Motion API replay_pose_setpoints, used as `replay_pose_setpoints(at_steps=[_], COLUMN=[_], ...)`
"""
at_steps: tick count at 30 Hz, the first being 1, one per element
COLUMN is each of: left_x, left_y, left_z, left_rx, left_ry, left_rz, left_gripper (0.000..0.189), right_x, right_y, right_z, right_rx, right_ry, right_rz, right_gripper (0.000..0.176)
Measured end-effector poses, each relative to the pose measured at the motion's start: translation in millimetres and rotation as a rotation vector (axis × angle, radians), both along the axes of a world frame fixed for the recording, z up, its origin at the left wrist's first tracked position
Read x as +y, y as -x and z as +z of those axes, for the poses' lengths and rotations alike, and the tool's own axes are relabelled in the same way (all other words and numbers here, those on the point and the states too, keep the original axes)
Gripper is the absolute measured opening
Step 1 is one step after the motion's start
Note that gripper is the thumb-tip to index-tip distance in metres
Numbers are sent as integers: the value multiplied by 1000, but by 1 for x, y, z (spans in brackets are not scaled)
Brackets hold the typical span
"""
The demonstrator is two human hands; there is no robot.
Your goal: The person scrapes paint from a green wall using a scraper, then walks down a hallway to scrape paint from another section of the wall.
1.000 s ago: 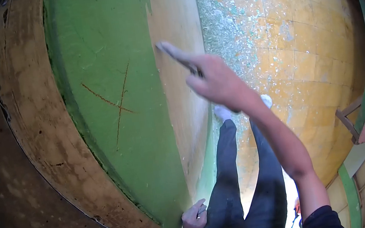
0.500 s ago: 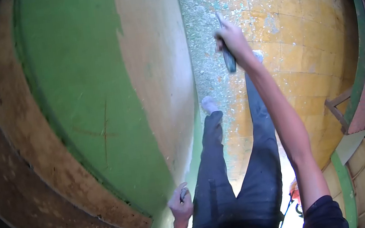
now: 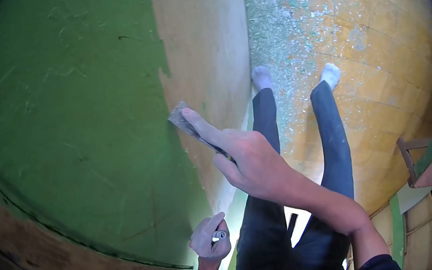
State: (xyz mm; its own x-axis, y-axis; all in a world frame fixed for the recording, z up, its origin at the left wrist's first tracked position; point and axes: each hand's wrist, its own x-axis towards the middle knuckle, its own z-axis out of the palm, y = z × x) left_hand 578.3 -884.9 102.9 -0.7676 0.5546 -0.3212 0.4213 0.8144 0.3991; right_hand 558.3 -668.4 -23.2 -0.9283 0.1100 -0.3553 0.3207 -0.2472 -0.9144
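My right hand [image 3: 256, 159] is closed around a paint scraper [image 3: 180, 119], index finger stretched along its blade. The blade lies at the border between the green paint [image 3: 103, 150] and the bare, scraped strip of wall [image 3: 202, 71]; whether it touches is hard to tell. Most of the scraper's handle is hidden in my palm. Lower down, near the wall's bottom left corner, my dusty left hand [image 3: 208, 240] is closed around a small grey tube-like piece [image 3: 219, 235] whose round end shows; its kind I cannot make out.
Paint flakes [image 3: 282, 33] cover the yellow tiled floor [image 3: 370, 60] along the wall's foot. My dusty feet [image 3: 261, 77] stand among them. A brown wooden frame [image 3: 80, 267] edges the green wall at lower left. On the right stands a wooden bracket [image 3: 407, 159] by a pink and green edge.
My right hand has swung the scraper from above the floor leftward and down to the wall. The view has shifted, and my left hand has turned so the tube's end shows.
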Motion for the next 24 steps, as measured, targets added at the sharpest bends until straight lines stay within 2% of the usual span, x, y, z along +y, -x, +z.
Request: replay_pose_setpoints(at_steps=[6,8,10,13,19,21,24], left_x=[2,7,3,5,11,13,12], left_y=[7,13,13,13,22,20,23], left_z=[-7,6,-6,-11,-7,-8,-7], left_rx=[-56,-111,-95,-82,-112,-115,-107], left_ry=[46,85,44,1,-45,-59,-56], left_rz=[-6,7,25,-5,-54,-54,-84], left_gripper=[17,16,16,19,22,22,24], right_x=[31,17,17,46,7,27,33], right_y=[31,21,20,29,32,57,61], right_z=[-17,-2,5,5,10,-3,0], right_rx=[8,-37,-71,-37,-106,-68,-9], right_ry=[-48,8,57,-33,-8,-106,-97], right_rz=[-37,-28,-8,53,-129,-216,-264], right_gripper=[79,78,77,77,78,77,75])
